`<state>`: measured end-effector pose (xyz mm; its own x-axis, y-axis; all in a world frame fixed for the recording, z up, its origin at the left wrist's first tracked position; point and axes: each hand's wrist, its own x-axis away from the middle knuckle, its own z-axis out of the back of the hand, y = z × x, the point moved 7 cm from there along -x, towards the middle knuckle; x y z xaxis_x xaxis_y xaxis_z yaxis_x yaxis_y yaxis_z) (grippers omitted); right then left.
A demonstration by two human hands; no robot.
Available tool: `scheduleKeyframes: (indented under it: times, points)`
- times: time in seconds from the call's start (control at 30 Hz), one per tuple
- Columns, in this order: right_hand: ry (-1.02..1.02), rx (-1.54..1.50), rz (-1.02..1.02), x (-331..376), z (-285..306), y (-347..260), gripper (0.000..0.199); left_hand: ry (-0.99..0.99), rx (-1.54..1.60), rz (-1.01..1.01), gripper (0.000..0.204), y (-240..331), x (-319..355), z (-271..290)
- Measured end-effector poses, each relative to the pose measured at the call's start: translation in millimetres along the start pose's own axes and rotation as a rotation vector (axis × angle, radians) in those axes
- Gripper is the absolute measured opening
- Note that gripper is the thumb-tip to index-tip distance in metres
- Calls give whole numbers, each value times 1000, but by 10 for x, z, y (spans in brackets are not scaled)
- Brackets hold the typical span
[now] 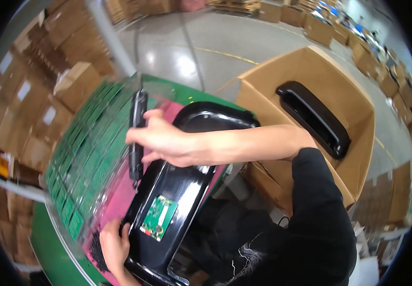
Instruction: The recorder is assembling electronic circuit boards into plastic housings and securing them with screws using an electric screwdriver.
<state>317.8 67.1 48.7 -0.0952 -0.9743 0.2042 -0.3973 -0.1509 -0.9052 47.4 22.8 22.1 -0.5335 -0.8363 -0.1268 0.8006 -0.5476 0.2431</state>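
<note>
My right hand (160,138) reaches across and is closed round a black electric screwdriver (138,143), held upright with its bit pointing down beside a glossy black plastic housing (187,183). A small green circuit board (159,217) lies in the housing's lower half. My left hand (114,245) is at the housing's left edge with curled fingers, its thumb against that edge. What its fingers pinch, if anything, is hidden. Beside it is a heap of small black parts (97,250), probably screws. Under the housing is a pink mat (115,202).
Left of the mat, clear plastic trays (91,157) hold several green circuit boards on the green table (48,238). An open cardboard box (358,176) to the right contains another black housing (313,117). A metal post (113,35) rises at the far edge; stacked cartons (29,114) stand left.
</note>
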Motion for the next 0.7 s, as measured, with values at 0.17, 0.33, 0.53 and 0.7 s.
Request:
scheduleKeyframes:
  times: [0.17,0.33,0.53,0.7]
  points:
    - [-63,105,574,290,537,-850,50,182,-22,-88,20,-82,223,141]
    - [589,427,987,457,2177,-1589,50,462,-21,-188,19,252,891,744]
    - [1027,1154,327,676,4978,-836,44,1085,-123,481,22,-1684,2243,961]
    - [945,1416,-625,895,5717,428,57,1058,-164,512,23,-2105,2035,956]
